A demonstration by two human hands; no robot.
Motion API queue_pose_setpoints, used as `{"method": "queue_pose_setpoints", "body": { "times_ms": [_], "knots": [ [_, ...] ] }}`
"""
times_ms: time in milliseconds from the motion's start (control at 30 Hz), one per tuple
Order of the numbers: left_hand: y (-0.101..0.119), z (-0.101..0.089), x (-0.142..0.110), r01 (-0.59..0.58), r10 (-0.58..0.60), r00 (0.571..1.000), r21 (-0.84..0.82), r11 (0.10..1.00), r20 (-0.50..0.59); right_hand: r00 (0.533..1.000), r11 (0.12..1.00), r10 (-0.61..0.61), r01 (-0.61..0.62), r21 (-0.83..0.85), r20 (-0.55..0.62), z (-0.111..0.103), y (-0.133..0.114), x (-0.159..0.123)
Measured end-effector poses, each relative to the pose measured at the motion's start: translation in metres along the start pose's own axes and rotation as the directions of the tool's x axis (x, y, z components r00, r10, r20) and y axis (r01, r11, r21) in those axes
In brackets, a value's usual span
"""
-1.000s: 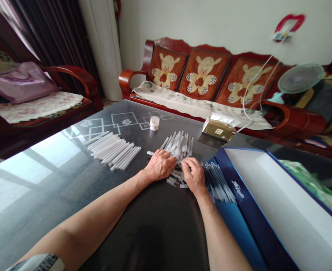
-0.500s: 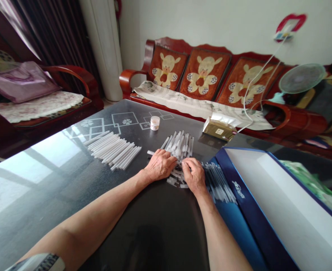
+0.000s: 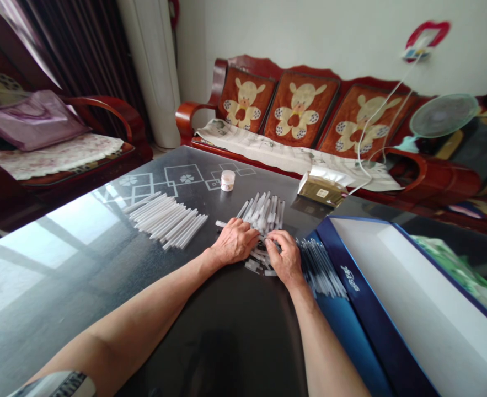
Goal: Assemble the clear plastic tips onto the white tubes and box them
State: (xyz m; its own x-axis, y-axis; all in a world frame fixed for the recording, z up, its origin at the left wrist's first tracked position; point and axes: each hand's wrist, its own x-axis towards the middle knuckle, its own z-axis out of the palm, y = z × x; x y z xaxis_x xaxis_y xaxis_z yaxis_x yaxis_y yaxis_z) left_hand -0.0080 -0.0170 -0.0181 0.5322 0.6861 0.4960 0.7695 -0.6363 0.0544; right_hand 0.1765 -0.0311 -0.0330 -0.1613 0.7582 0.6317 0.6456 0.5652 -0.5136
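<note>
My left hand is closed, its fingertips pressed together over a heap of small pale pieces on the dark table. Close beside it, my right hand is closed too, thumb against fingers. Whatever is pinched at the fingertips is too small and covered to make out. Just beyond the hands lies a pile of translucent white tubes. To the left is a row of white sticks laid side by side. Thin, dark-looking sticks lie right of my right hand, on a blue surface.
An open blue box with a white inside takes up the table's right side. A small white jar stands behind the tubes, and a tissue pack lies at the back right. Beyond the glossy table is a wooden sofa.
My right hand's fingertips have shifted very slightly left, nearer to my left fingertips. Everything on the table stays as it was.
</note>
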Motion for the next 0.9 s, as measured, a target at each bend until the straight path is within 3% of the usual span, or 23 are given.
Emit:
{"method": "queue_pose_setpoints", "body": {
  "times_ms": [467,667,900],
  "knots": [
    [0.002,-0.001,0.0,-0.019,0.019,1.0,-0.038,0.999,0.008,0.999,0.999,-0.034,0.034,-0.003,0.0,0.0,-0.002,0.0],
    [-0.002,-0.002,0.001,-0.036,0.035,0.999,-0.029,0.999,-0.037,0.999,0.999,-0.046,0.047,0.015,-0.014,-0.003,-0.005,0.0],
    [-0.011,0.006,0.0,0.105,-0.107,0.981,-0.016,0.994,-0.162,0.944,0.999,0.033,-0.043,-0.024,-0.328,-0.007,0.001,0.001]
  ]
}}
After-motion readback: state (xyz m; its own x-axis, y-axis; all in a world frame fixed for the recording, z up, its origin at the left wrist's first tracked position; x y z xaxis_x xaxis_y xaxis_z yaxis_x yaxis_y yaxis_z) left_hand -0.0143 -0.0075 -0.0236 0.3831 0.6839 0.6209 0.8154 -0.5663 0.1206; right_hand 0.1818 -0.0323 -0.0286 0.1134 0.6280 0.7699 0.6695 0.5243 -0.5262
